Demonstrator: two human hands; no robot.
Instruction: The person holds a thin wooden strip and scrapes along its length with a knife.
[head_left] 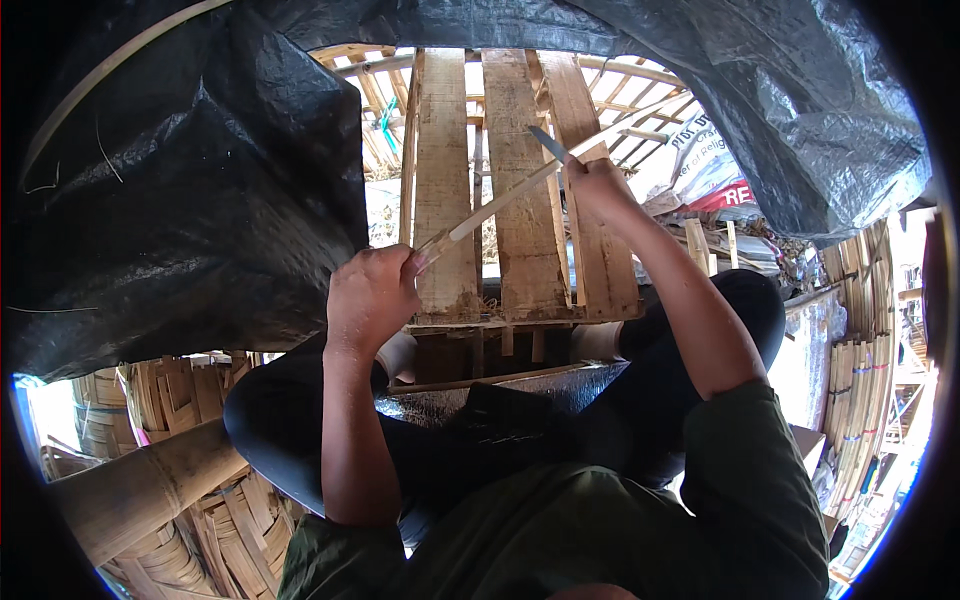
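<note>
A long, pale bamboo strip (500, 203) runs slantwise from lower left to upper right over a slatted wooden bench (527, 262). My left hand (370, 298) is closed around its near end, at the left side of the bench. My right hand (598, 190), farther forward and to the right, is closed on a knife (547, 144). The knife's grey blade points up and left from the fist and crosses the strip there; whether its edge touches the strip I cannot tell. The knife's handle is hidden in my fingers.
Black plastic sheeting (190, 200) hangs at the left and across the top right (810, 110). A thick bamboo pole (150, 490) lies at the lower left beside woven bamboo pieces (240, 525). Bundled bamboo strips (856, 390) stand at the right. My folded legs flank the bench.
</note>
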